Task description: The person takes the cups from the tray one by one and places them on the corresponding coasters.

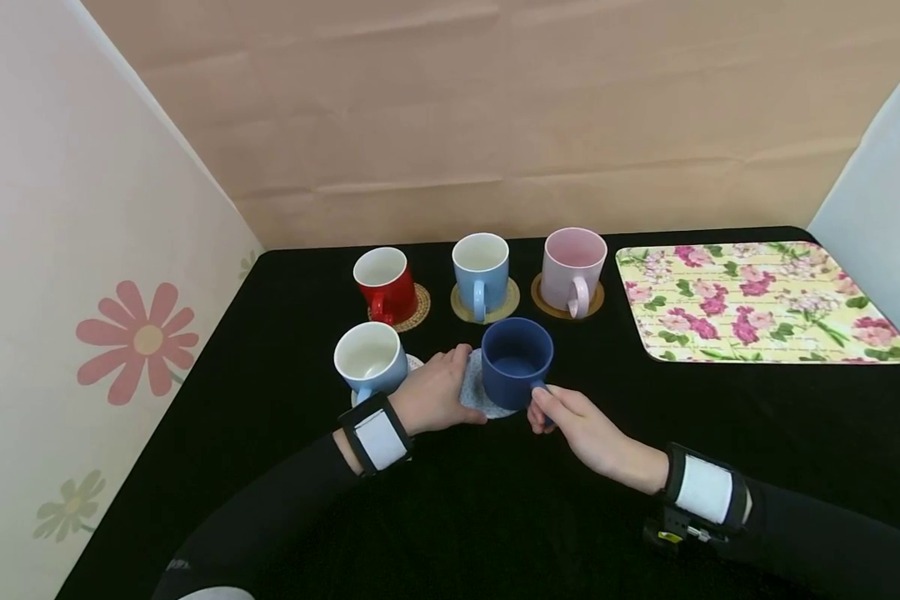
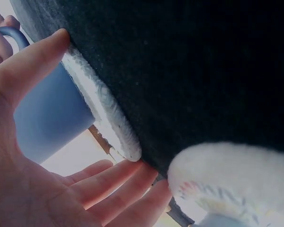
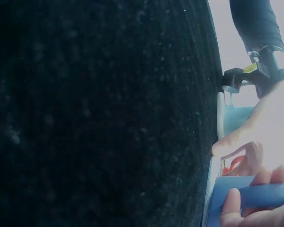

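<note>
A dark blue mug [image 1: 507, 383] stands upright over a round grey-blue coaster [image 1: 473, 390], toward its right side. My right hand [image 1: 581, 427] pinches the mug's handle between thumb and fingers. At the coaster's left side is my left hand [image 1: 433, 388], its thumb [image 2: 54, 45] on the near edge and fingertips [image 2: 135, 165] at the far edge, holding it between them. In the left wrist view the mug's base is right at the coaster's face. Just left of that hand, a light blue mug [image 1: 375, 367] with a white inside sits on a pale coaster [image 2: 227, 161], partly hidden by the wrist.
Along the back stand a red mug [image 1: 390, 296], another light blue mug [image 1: 487, 275] and a pink mug [image 1: 570, 271], each on a tan or brown coaster. A floral placemat [image 1: 757, 304] lies at the right. Walls border the black table [image 1: 480, 517] behind and at both sides.
</note>
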`<state>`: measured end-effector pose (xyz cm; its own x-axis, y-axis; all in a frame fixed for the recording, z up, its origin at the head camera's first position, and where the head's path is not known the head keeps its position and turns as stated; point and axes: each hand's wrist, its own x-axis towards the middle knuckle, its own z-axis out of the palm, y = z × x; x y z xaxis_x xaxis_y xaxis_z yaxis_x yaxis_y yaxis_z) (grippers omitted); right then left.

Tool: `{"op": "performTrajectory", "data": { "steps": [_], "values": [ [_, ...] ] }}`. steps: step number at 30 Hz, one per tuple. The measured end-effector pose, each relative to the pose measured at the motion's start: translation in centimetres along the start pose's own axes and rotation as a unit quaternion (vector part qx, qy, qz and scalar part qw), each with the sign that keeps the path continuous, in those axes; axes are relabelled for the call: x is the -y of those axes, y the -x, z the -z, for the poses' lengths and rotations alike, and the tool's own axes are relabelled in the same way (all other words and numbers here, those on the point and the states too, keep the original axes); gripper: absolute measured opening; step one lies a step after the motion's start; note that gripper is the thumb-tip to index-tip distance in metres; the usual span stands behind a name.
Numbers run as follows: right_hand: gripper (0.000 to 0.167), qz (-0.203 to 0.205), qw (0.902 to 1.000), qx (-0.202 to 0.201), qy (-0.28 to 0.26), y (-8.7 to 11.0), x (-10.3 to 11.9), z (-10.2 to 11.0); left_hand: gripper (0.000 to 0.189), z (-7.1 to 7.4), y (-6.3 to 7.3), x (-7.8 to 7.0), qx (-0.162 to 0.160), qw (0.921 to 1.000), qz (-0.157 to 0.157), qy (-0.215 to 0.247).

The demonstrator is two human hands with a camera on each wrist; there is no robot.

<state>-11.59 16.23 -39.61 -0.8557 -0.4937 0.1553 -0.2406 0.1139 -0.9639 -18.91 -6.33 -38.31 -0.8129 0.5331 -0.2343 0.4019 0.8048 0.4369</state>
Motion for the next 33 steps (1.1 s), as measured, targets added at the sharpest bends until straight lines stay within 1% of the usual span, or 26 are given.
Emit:
{"op": "performTrajectory", "data": {
  "steps": [3, 11, 17, 22, 28, 31, 33],
  "values": [
    [0.037, 0.011, 0.9999, 0.006, -0.007, -0.2, -0.2, -0.2, 0.089, 0.0, 0.1, 0.0, -0.003, 1.0, 0.003, 0.005],
    [0.036, 0.007, 0.9999, 0.008, -0.005, -0.7, -0.3, -0.6, 0.087, -0.1, 0.4, 0.1, -0.011, 0.9997, 0.008, 0.018],
    [0.037, -0.006, 0.9999, 0.008, -0.007, -1.0, -0.3, -0.9, 0.089, -0.2, 0.4, 0.1, -0.016, 0.9995, 0.003, 0.028],
    [0.036, -0.011, 0.9999, 0.006, -0.002, -1.4, -0.4, -1.2, 0.087, -0.1, 0.4, 0.2, -0.023, 0.9989, -0.007, 0.041],
    [0.036, -0.027, 0.9996, 0.0, 0.009, -1.7, -0.4, -1.7, 0.088, -0.3, 0.2, 0.2, -0.032, 0.9986, -0.014, 0.041],
    [0.034, -0.035, 0.9994, 0.002, 0.004, -1.7, -0.4, -1.6, 0.088, -0.4, 0.2, 0.2, -0.034, 0.9984, -0.015, 0.042],
    [0.033, -0.037, 0.9992, 0.01, -0.007, -1.6, -0.4, -1.2, 0.088, -0.4, 0.2, 0.3, -0.034, 0.9982, -0.018, 0.046]
  ]
}}
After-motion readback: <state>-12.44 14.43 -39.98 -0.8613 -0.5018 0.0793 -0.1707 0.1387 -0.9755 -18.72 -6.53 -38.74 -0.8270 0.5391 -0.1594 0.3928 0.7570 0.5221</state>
